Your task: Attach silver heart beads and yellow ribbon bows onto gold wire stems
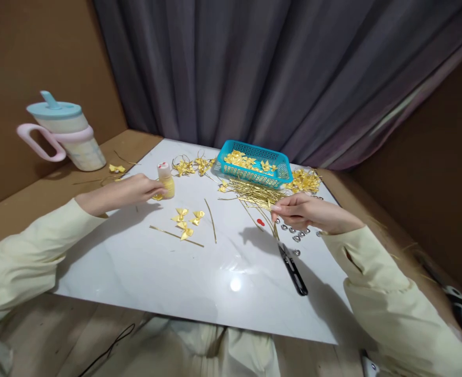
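Fingers of your left hand [131, 191] hold the yellow bottle [166, 180] at ten o'clock, its label blurred; your right hand [307, 211] pinches a gold strip [275, 228] at two o'clock.

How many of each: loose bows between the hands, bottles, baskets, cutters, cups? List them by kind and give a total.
Loose gold bows: 3
Yellow bottle: 1
Blue basket: 1
Black cutters: 1
Lidded cup: 1
Total: 7
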The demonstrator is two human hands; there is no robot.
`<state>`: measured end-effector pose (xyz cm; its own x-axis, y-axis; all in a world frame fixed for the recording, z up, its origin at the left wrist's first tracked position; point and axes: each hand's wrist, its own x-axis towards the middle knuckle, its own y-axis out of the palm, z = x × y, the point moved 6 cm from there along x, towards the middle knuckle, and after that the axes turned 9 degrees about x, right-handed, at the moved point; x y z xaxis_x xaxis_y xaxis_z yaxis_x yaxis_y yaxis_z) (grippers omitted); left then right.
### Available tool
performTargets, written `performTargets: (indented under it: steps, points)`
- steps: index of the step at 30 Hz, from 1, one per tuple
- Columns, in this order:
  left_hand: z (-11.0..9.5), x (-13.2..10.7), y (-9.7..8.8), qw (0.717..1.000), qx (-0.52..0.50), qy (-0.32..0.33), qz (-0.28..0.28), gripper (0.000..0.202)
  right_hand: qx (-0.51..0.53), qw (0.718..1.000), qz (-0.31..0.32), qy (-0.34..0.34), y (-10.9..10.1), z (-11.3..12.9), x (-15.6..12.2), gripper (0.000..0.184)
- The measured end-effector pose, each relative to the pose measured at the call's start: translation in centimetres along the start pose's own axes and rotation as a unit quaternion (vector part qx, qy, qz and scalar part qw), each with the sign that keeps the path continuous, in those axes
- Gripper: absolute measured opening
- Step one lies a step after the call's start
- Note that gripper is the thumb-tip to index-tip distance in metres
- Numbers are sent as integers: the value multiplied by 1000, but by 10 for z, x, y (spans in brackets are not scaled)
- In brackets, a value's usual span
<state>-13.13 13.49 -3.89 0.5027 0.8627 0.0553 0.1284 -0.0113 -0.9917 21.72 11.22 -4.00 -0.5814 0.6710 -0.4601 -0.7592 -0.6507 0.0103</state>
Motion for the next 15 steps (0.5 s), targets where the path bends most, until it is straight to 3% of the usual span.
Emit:
performTargets:
  steps: [3, 6, 9, 12, 15]
  points:
    - [-17, -3, -15, 999, 26, -31, -14, 38, -19, 999, 25, 2, 8, 2, 10, 27]
    - [-63, 7, -22, 996, -74, 9, -42, 38, -30, 999, 36, -7, 16, 10, 23, 25]
    - [-111, 30, -9, 979, -197, 50, 3, 45, -29, 997, 59, -26, 29, 23, 34, 22]
    - [-151, 52, 8, 936, -313, 133, 92, 42, -27, 995, 77, -48, 42, 36, 41, 24]
    - [-161, 64, 15, 922, -318, 163, 151, 37, -27, 996, 65, -52, 43, 40, 39, 26]
